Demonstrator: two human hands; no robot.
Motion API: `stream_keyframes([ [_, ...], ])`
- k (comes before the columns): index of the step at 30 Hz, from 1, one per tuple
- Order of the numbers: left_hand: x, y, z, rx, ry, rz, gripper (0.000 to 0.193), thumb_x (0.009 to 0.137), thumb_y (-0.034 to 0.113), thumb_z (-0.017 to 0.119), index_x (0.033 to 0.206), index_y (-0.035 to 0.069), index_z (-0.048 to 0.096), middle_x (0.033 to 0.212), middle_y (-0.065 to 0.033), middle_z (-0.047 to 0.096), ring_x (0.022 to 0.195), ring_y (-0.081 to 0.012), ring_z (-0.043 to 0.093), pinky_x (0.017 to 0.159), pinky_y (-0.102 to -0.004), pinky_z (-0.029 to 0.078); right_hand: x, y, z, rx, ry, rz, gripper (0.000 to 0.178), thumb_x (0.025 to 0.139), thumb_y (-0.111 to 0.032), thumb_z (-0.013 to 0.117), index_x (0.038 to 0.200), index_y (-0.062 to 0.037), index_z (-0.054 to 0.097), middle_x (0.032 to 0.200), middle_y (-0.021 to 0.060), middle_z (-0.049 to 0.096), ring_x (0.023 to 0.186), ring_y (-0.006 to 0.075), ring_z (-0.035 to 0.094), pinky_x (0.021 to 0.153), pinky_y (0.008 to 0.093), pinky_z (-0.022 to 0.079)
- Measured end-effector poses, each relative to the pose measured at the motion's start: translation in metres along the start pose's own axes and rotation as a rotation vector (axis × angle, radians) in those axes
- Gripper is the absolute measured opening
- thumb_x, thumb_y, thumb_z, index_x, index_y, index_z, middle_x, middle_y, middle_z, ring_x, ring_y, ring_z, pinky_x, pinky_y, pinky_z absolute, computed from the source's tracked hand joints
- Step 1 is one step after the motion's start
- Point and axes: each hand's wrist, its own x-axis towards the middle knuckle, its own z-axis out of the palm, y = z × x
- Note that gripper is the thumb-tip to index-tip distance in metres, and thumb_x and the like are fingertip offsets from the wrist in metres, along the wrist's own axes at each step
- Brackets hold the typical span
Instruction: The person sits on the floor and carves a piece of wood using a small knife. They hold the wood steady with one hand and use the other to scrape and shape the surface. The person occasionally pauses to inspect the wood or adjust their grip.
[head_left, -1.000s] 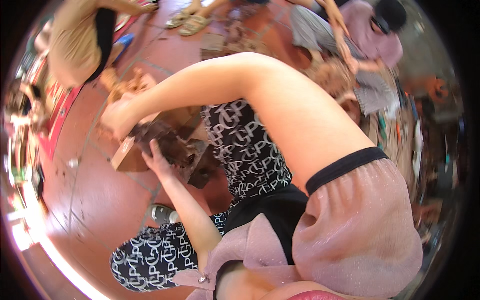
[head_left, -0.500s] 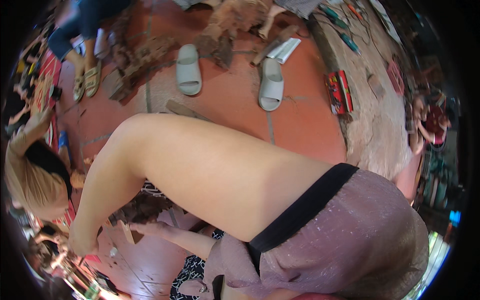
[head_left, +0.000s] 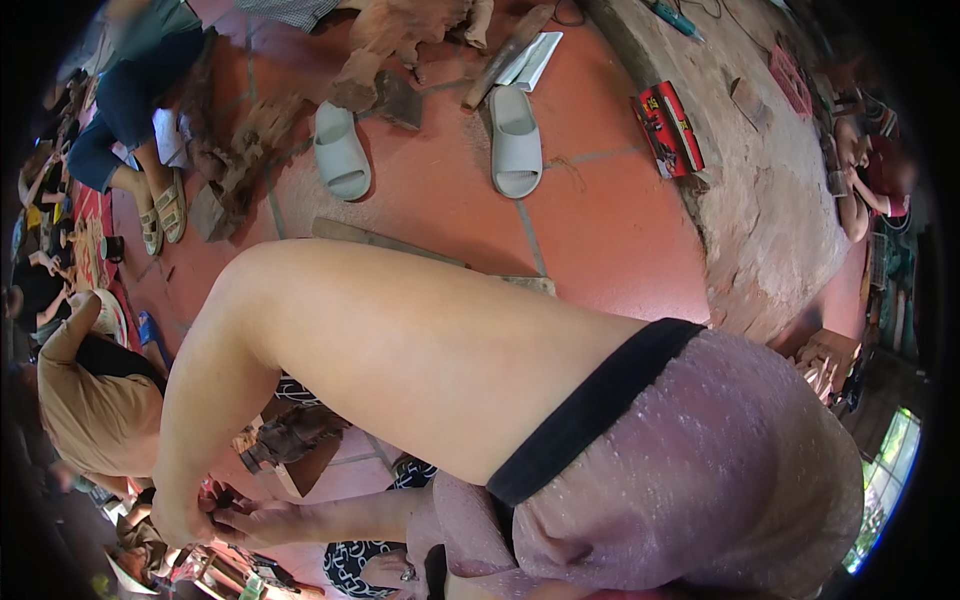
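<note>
My right arm crosses the middle of the view, bent at the elbow. Its forearm drops to my right hand (head_left: pixel 183 522) at the lower left, whose fingers are mostly hidden. My left hand (head_left: pixel 245 524) reaches in beside it with bent fingers. A small dark reddish thing (head_left: pixel 218 496) lies between the hands, too hidden to name. Just above the hands is a dark brown carved piece of wood (head_left: pixel 298 434), partly covered by my right arm. A flat lighter wooden block (head_left: pixel 312 468) sits against its lower side.
Two grey slippers (head_left: pixel 342 152) stand on the red tiles, near rough wood pieces (head_left: pixel 398 100) and a wooden strip (head_left: pixel 380 242). A red box (head_left: pixel 668 130) lies beside a large wooden slab (head_left: pixel 770 220). Other people (head_left: pixel 100 400) sit at the left.
My left hand has moved from the wooden block down and left to my right hand. The view has shifted, so the slippers appear further left. More of the carved wood shows.
</note>
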Motion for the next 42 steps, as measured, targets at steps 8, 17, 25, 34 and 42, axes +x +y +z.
stream_keyframes([
  [8,0.005,0.020,0.011,0.002,-0.145,0.051,0.046,0.092,0.020,0.052,0.122,-0.010,0.035,0.112,-0.0245,0.054,0.104,-0.0290,0.056,0.091,-0.0389,0.046,-0.217,-0.043,-0.065,-0.044,0.555,0.790,0.028,0.069,-0.028,0.063,0.084,-0.0051,0.066,0.078,0.0155,0.063,0.073,0.0312,0.061,0.062,0.0429,0.047],
  [17,-0.021,0.039,0.026,-0.138,0.010,-0.170,0.025,0.094,0.008,0.039,0.108,-0.012,0.043,0.103,-0.0237,0.057,0.099,-0.0299,0.058,0.091,-0.0391,0.046,-0.718,-0.254,0.033,-0.465,-0.104,2.770,0.072,0.069,-0.047,0.071,0.127,-0.0147,0.042,0.128,0.0170,0.045,0.120,0.0312,0.043,0.096,0.0442,0.039],
  [25,-0.007,0.008,0.024,-0.208,-0.076,-0.219,0.028,0.093,0.006,0.037,0.105,-0.017,0.049,0.100,-0.0239,0.057,0.095,-0.0312,0.059,0.088,-0.0402,0.048,-0.796,-0.415,0.088,-0.247,0.147,3.174,0.068,0.070,-0.023,0.069,0.131,-0.0166,0.038,0.121,0.0158,0.052,0.112,0.0323,0.052,0.094,0.0421,0.041],
  [34,-0.006,0.002,0.023,-0.185,-0.066,-0.214,0.029,0.092,0.005,0.033,0.104,-0.016,0.050,0.100,-0.0236,0.057,0.094,-0.0312,0.059,0.089,-0.0411,0.049,-0.691,-0.403,0.123,-0.580,0.265,2.432,0.044,0.071,0.000,0.055,0.112,-0.0153,0.057,0.099,0.0119,0.058,0.092,0.0336,0.056,0.079,0.0430,0.048],
  [42,-0.003,-0.003,0.025,-0.238,-0.104,-0.257,0.031,0.093,0.005,0.033,0.107,-0.017,0.049,0.098,-0.0240,0.058,0.095,-0.0316,0.059,0.089,-0.0412,0.048,-0.617,-0.391,0.196,-0.134,0.285,2.202,0.039,0.080,-0.017,0.058,0.120,-0.0171,0.057,0.120,0.0172,0.052,0.113,0.0332,0.047,0.094,0.0396,0.041],
])
